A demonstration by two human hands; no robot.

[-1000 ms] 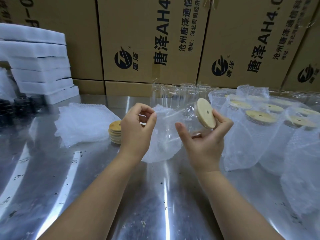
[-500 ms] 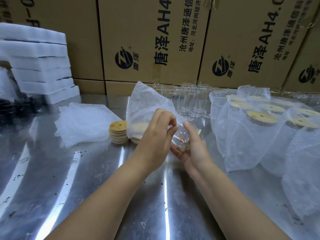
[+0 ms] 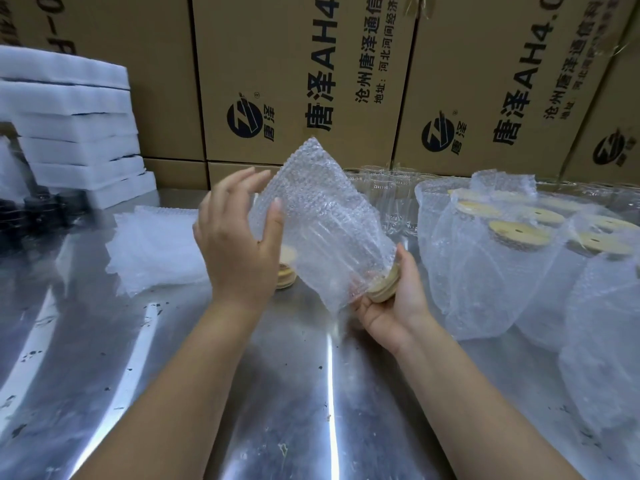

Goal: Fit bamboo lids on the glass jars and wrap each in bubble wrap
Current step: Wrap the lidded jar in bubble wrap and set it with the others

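Hands: right hand (image 3: 393, 306) grips bamboo lid (image 3: 382, 284), 5 o'clock of bubble wrap (image 3: 322, 216); left hand (image 3: 239, 244), spread, touches it at 9 o'clock. Advised: pull snug.

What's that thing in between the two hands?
In the head view, a bubble wrap sleeve with a bamboo-lidded jar inside lies between the left hand and right hand.
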